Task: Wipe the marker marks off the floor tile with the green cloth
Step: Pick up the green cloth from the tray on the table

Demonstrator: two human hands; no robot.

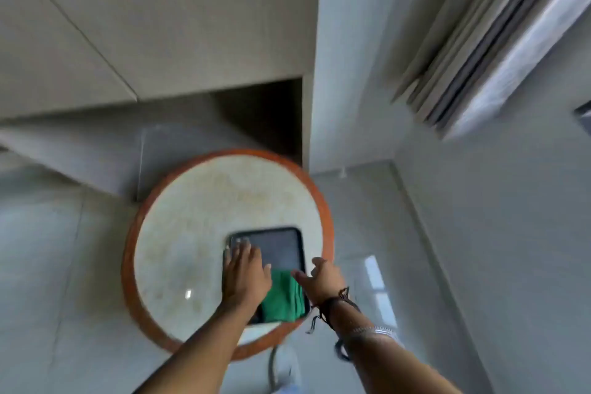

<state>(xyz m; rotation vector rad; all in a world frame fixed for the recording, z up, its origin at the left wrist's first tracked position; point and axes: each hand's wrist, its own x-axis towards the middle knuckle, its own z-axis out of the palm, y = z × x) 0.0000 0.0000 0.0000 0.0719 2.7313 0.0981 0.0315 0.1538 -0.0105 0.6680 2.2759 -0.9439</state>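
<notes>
A folded green cloth [284, 296] lies in the near half of a dark rectangular tray [284, 249] on a round stone-topped table. My left hand [244, 272] rests flat on the tray's left side, fingers spread, its edge touching the cloth. My right hand [321, 277] hovers at the tray's right rim with fingers apart, its fingertips just over the cloth's upper right corner. Neither hand holds anything. The grey floor tiles [367, 217] surround the table; no marker marks show in this blurred view.
The round table [192, 233] has an orange-brown rim and stands against a beige cabinet [160, 25] with a dark recess [268, 115]. A white wall corner [345, 73] rises to the right. Stacked panels [479, 41] lean at the upper right.
</notes>
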